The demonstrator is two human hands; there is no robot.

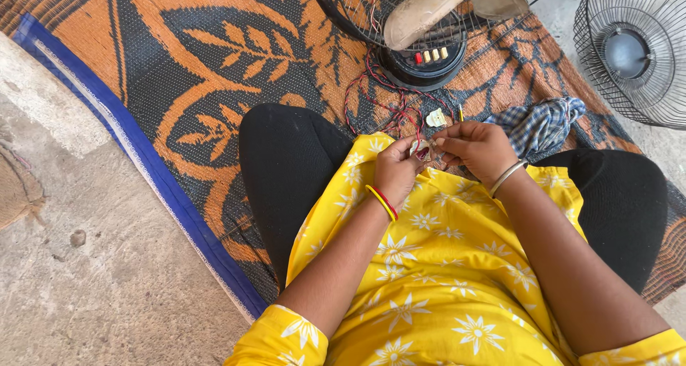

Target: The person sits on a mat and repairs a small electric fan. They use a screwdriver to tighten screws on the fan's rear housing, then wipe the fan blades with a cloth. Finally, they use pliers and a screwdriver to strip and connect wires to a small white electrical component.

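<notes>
The person sits cross-legged on an orange and black woven floor mat with a blue border (143,151), in a yellow tunic with white flowers and black trousers. The left hand (396,169), with red and yellow bangles at the wrist, and the right hand (475,148), with a silver bangle, meet above the lap. Both grips are clenched on a small pale plastic part (421,147) where a bundle of thin red and black wires (386,101) ends; the fingers pinch it from either side, though the part is mostly hidden and its exact shape is hard to tell. The wires run up from the hands to the round black fan base with a row of coloured push buttons (427,62), which lies on the mat just ahead of the knees. A second small white piece (435,117) lies on the mat just above the hands. Over the base rest a wire fan guard (364,8) and beige fan blades (425,12). A blue and white checked cloth (543,126) lies crumpled by the right knee. Another round wire guard with a grey hub (629,51) stands on the concrete floor at the upper right
</notes>
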